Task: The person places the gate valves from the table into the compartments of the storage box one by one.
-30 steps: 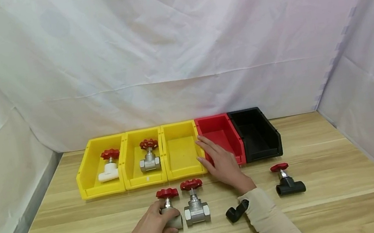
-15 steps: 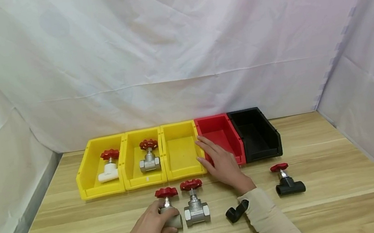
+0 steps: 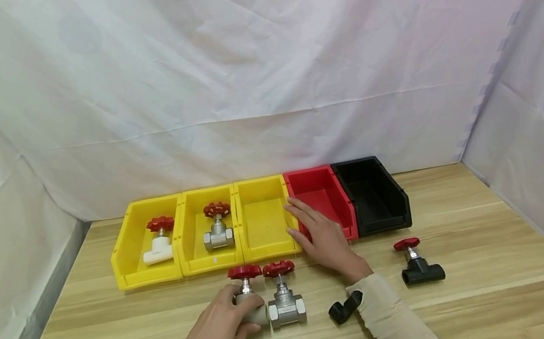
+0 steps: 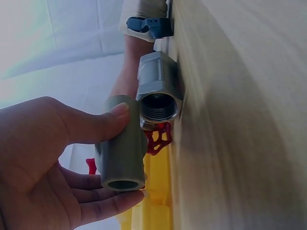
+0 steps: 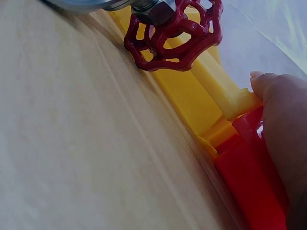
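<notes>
My left hand [image 3: 217,330] grips a grey plastic valve [image 4: 122,148] by its pipe body, thumb on one side and fingers on the other. Its red handwheel [image 3: 244,272] points up, and in the left wrist view the body hangs a little off the table. Just right of it stands a silver metal valve [image 3: 286,309] with a red handwheel [image 5: 175,36]. My right hand [image 3: 326,243] rests over the rims between the third yellow bin [image 3: 269,250] and the red bin [image 3: 343,194], fingers extended and holding nothing.
A white valve [image 3: 159,249] lies in the leftmost yellow bin [image 3: 148,279], another silver valve [image 3: 218,236] in the second yellow bin [image 3: 212,261]. A black bin [image 3: 386,224] ends the row. A black elbow fitting [image 3: 345,308] lies by the right sleeve; a black valve [image 3: 421,271] lies farther right.
My left hand has raised the grey valve slightly and shifted it forward and right, closer to the silver valve. The right hand has stayed on the bin rims.
</notes>
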Tool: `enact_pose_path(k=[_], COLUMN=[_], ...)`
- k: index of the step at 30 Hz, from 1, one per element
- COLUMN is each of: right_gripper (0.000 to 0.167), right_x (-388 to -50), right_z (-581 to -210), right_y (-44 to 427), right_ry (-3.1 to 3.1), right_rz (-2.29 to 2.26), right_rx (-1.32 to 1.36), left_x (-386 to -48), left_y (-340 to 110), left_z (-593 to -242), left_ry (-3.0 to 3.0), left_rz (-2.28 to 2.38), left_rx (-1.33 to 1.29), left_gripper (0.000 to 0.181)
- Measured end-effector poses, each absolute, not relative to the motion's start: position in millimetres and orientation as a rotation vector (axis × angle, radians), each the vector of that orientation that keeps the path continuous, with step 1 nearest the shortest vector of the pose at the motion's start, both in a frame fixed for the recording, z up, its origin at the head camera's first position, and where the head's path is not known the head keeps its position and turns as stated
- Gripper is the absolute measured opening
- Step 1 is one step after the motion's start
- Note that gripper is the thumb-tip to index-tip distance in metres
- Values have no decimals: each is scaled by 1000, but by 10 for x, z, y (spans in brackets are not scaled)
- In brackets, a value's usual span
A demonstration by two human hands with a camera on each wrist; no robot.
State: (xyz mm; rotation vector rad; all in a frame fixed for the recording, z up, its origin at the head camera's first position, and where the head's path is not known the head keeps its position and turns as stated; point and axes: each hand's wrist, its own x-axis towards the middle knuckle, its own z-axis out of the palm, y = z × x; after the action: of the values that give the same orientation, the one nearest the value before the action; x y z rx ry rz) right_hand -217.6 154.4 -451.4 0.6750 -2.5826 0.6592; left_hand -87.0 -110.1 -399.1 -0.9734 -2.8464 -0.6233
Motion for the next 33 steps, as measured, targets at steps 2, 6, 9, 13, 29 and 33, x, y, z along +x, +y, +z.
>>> enact_pose_path(k=[2,6,9,13,29,33], right_gripper=[63,63,64,63,65,65], right_x=[-2174,-2174,-2174,-2174,-2179,-2188], right_z=[-4509,-4508,-4506,-4507,-4550,-4549], right_y=[1544,1548,1547,1547,1548,1548], right_ry=[-2587,-2595,-2592,-2584,-2590,-2580], right_rz=[655,648,658,660,656,659], right_rx=[675,670,669,669,651,658], left_x=[-875,-899,-933,-983,-1262,-1333], left_y=[-1097,-1087,-1070,-1033,-823,-764], left_z=[-3967,-3913,-3881,-3838,-3740,-3703], left_ry=[-2841,-2820,-2782,-2736,-2591,-2571], left_rz=[-613,-612,-615,-618,-632,-626], left_rx=[-975,-973,-977,-977,-1007,-997], left_gripper=[31,32,34,37,31,31])
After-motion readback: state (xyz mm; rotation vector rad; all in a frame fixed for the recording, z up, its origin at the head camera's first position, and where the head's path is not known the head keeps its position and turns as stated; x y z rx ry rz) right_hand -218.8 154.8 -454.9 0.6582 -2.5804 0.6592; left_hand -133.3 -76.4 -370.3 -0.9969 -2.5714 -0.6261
